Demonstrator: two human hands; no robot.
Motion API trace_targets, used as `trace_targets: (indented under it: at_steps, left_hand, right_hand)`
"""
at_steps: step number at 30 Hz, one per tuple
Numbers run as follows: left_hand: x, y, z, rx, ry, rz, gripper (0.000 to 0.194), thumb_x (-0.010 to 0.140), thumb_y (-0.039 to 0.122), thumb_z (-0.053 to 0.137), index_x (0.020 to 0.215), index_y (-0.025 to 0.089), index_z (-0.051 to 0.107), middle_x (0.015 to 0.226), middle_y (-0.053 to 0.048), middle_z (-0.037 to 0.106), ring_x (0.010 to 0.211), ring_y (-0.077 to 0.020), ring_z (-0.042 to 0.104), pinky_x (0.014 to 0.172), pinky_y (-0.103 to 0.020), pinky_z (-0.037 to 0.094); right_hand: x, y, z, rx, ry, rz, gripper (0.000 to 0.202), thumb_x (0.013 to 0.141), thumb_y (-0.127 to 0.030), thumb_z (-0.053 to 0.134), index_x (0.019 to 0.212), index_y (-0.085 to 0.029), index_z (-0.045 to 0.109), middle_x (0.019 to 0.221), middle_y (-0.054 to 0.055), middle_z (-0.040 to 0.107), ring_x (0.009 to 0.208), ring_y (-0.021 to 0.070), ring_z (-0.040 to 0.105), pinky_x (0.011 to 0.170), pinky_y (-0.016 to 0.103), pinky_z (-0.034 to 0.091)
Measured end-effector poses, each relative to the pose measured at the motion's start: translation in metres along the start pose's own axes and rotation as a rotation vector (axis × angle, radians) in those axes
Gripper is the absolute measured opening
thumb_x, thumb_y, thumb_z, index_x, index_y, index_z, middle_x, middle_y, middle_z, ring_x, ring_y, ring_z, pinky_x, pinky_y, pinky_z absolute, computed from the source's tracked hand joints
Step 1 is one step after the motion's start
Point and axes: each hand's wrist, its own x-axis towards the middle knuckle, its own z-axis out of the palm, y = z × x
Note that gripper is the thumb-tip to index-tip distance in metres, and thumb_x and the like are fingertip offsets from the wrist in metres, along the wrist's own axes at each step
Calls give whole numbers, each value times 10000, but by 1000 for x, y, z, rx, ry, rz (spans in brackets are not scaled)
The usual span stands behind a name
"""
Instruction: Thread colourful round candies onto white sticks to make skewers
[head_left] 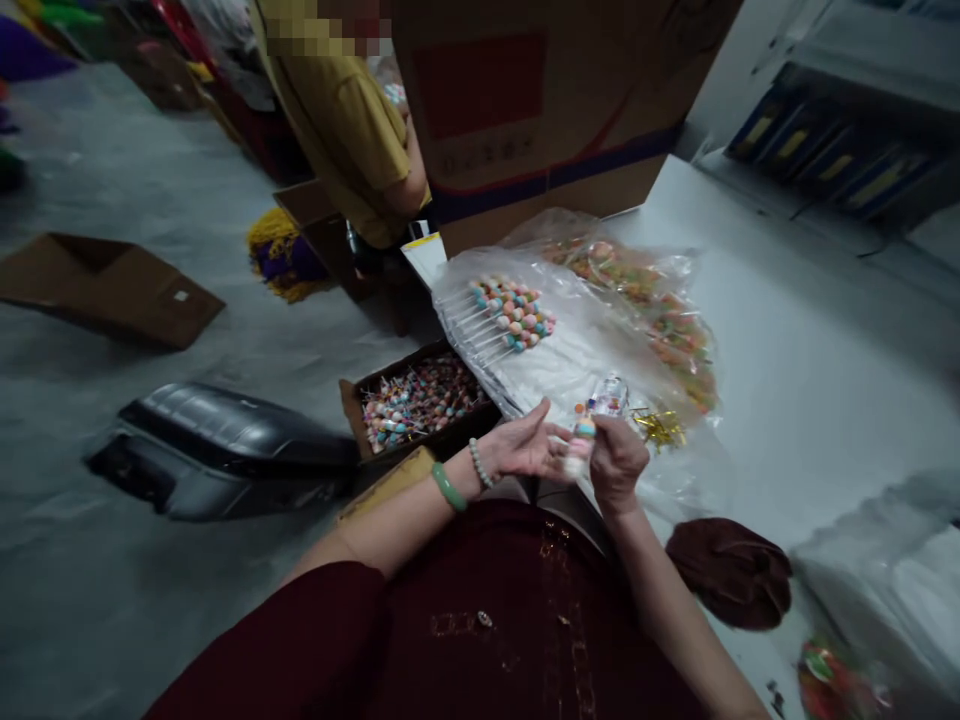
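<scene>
At the table's near edge, my right hand (pixel 619 460) is closed in a pinch on a pastel candy stack (pixel 580 445) of blue, yellow, pink and white pieces. My left hand (pixel 529 445) comes in from the other side with thumb raised and fingers stretched out. Its fingertips reach the stack, but whether they bear any of its weight I cannot tell. Just beyond lie a small clear wrapped packet (pixel 609 395) and a bunch of gold twist ties (pixel 660 428). Several pastel candy sticks (pixel 516 312) lie in rows on clear plastic, white sticks pointing left.
An open box of small wrapped candies (pixel 424 400) stands left of the table, beside a dark hard case (pixel 240 440). Filled clear bags (pixel 660 320) lie farther back before a large carton (pixel 540 110). A person in a yellow shirt (pixel 352 130) stands behind. Brown cloth (pixel 731 572) lies right.
</scene>
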Motion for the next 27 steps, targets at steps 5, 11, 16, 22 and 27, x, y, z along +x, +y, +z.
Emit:
trace_targets:
  at_steps: [5, 11, 16, 22, 27]
  left_hand:
    - [-8, -20, -24, 198, -212, 30, 464, 725, 598, 684, 865, 158, 639, 686, -35, 619, 502, -131, 506, 513, -256, 399]
    - [-36, -8, -43, 795, 300, 494, 179, 621, 291, 800, 765, 263, 698, 724, -16, 655, 759, -188, 582, 686, -225, 383]
    - [-84, 2, -90, 1160, 393, 260, 81, 696, 289, 723, 773, 274, 700, 808, -17, 696, 800, -202, 612, 715, -240, 375]
    - [-108, 12, -130, 1583, 1187, -77, 426, 829, 368, 594, 1201, 162, 589, 1116, -194, 643, 1032, -344, 591, 879, -421, 410]
    - [-45, 3, -80, 1277, 730, 385, 283, 858, 303, 554, 1101, 223, 674, 1181, -90, 649, 1062, -230, 601, 954, -331, 431]
  right_hand:
    - [-13, 13, 0, 60, -197, 151, 230, 760, -416, 635, 659, -223, 563, 599, 19, 511, 603, 163, 467, 589, 298, 388]
    - [-11, 3, 25, 620, -550, 674, 253, 688, -442, 652, 698, -203, 568, 489, -53, 415, 408, 87, 283, 406, 237, 228]
    - [-8, -13, 37, 89, -407, 359, 190, 731, -352, 607, 613, -203, 597, 494, -36, 497, 492, 118, 443, 512, 248, 318]
    - [8, 18, 9, -506, 17, 290, 229, 863, -307, 467, 821, -210, 670, 782, 50, 668, 741, 195, 587, 690, 299, 383]
    - [20, 57, -3, -834, 222, 233, 300, 859, -301, 510, 1066, -142, 658, 1009, 159, 655, 905, 261, 582, 773, 350, 391]
